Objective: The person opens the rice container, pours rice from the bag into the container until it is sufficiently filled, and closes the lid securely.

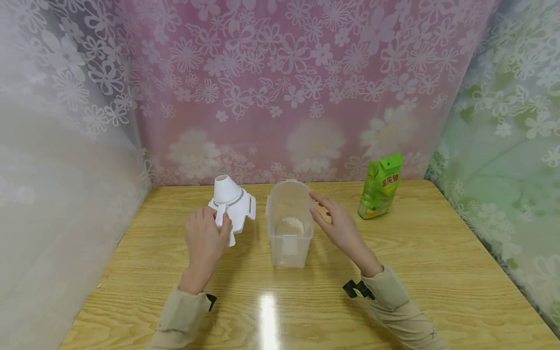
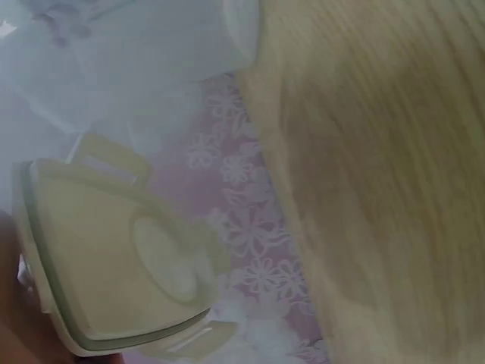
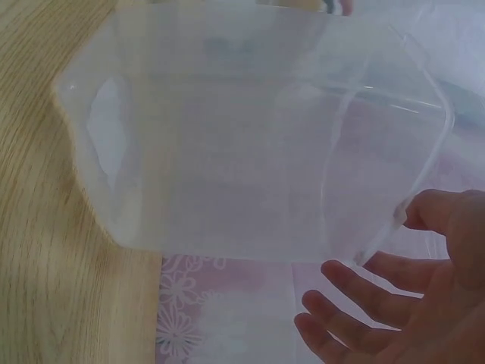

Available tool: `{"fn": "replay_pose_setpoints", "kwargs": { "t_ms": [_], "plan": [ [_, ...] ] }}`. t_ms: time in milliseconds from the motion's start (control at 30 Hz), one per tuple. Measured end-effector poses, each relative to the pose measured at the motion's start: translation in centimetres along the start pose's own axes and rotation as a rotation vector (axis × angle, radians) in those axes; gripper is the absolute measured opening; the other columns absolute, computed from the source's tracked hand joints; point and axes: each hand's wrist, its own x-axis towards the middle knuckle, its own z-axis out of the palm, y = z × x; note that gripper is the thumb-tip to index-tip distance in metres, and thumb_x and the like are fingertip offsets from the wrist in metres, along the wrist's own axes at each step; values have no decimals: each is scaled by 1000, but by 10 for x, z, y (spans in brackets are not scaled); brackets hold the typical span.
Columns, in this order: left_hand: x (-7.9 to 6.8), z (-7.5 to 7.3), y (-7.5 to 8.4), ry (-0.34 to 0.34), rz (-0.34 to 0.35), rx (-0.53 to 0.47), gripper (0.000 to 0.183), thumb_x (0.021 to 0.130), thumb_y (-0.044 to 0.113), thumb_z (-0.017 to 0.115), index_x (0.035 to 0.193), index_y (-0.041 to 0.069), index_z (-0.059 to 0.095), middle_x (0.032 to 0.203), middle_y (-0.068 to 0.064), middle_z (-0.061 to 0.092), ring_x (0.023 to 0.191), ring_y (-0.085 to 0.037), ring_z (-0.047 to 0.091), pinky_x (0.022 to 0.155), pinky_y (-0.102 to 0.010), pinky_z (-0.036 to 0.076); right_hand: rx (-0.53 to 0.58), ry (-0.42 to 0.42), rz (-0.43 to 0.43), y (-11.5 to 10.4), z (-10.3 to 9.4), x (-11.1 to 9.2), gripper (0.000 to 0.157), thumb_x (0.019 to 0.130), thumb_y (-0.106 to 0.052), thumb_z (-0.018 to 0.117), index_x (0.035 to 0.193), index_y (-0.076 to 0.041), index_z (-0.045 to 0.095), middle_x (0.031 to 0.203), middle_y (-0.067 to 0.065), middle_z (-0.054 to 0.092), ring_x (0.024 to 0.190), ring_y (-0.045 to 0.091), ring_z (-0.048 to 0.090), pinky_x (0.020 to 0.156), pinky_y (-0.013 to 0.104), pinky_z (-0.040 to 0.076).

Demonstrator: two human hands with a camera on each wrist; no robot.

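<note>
We list one white lid with cone-shaped spout (image 1: 237,212), gripped by left hand (image 1: 206,236), tilted above wood-grain table (image 1: 323,301). One translucent plastic container (image 1: 289,251), upright, lidless, just right of lid; pale grains (image 1: 294,224) within. Right hand (image 1: 343,231), fingers loosely extended, thumb and index finger at container's right rim. We note one green printed bag (image 1: 379,188), right rear.

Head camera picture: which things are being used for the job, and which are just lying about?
Being used:
- white lid, held in the left hand
- clear container, right hand at its rim
- pale grains inside

Seemingly just there:
- green bag, no hand on it
- flowery curtains
</note>
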Motion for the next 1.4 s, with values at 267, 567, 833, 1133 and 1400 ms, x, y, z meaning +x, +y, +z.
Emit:
{"fn": "replay_pose_setpoints", "kwargs": {
  "t_ms": [267, 567, 833, 1133, 1400],
  "plan": [
    [-11, 12, -13, -230, -49, 43, 31, 93, 26, 58, 85, -4, 58, 81, -19, 57, 80, -40, 55, 72, -49, 44, 6, 1, 0, 0, 0, 0, 47, 104, -23, 58, 148, -7, 53, 143, 18, 57, 125, 41, 57, 97, 56, 51],
    [-16, 20, -19, -241, -29, 81, 30, 92, 25, 60, 85, -4, 57, 82, -19, 57, 80, -39, 55, 70, -47, 44, 14, -13, 7, 0, 0, 0, 48, 104, -24, 58, 149, -9, 52, 144, 16, 56, 126, 39, 56, 98, 56, 51],
    [-23, 23, -22, -275, 67, 179, 31, 89, 19, 68, 79, -8, 56, 78, -23, 57, 73, -40, 56, 63, -49, 47, 17, -18, 8, 1, 0, 0, 48, 104, -24, 58, 148, -7, 52, 145, 17, 56, 126, 40, 56, 98, 58, 51],
    [-27, 23, -25, -458, 5, 206, 34, 92, 22, 68, 89, -10, 59, 90, -26, 60, 85, -42, 60, 71, -53, 51, 16, -20, 13, 1, -1, -1, 48, 104, -24, 58, 148, -8, 52, 144, 17, 56, 126, 40, 56, 98, 57, 51],
    [-24, 19, -24, -360, 77, 207, 38, 92, 29, 75, 88, -5, 59, 84, -21, 60, 77, -39, 60, 64, -50, 53, 10, -16, 15, 0, -3, 0, 48, 104, -24, 58, 149, -8, 52, 145, 17, 56, 126, 39, 56, 98, 54, 51]
  ]
}}
